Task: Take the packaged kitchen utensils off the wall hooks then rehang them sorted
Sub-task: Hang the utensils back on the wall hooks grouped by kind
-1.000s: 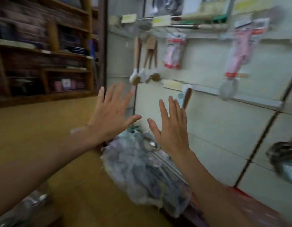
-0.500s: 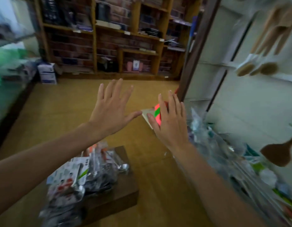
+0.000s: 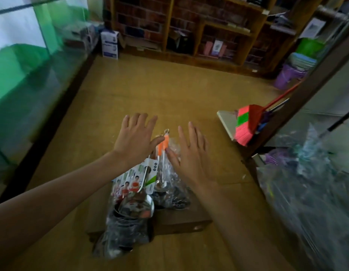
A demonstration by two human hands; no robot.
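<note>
**Nearest: packaged utensils, one heap.** They lie on a low brown desk (image 3: 181,222) that stands on the floor (image 3: 169,90).
- Front: dark crinkled bags (image 3: 122,235); their contents cannot be made out.
- Middle: a steel ladle (image 3: 136,204) on a printed card (image 3: 134,178), with its bowl towards the viewer.
- Back: an orange-handled utensil (image 3: 163,145) in clear film, with metal hanging rings at the far end.

*Handling, as judged:* each pack is probably light. The film looks slippery and noisy, and the steel inside is stiff. The ladle is likely bowl-heavy and would swing if lifted by the film. The best hold is the card header or the handle end near the ring, which is also the end that goes on the hook.

**Above the heap: the hands.** The left hand (image 3: 134,139) and right hand (image 3: 191,153) are both spread flat, palms down and fingers straight, and hold nothing. The left thumb overlaps the orange handle in view; whether it touches cannot be told.

**Right, mid-distance.**
- A blurred mass of clear plastic bags (image 3: 306,192).
- A broom (image 3: 246,122) with pink and green bristles, next to a pale dustpan (image 3: 226,122).

**Left.** A glass case (image 3: 32,75) tinted green.

**Far.**
- Wooden shelves (image 3: 208,26) against brick.
- A white box (image 3: 110,44) at their foot.
- A purple bucket (image 3: 287,75) at the right.

No wall hooks are in view.
</note>
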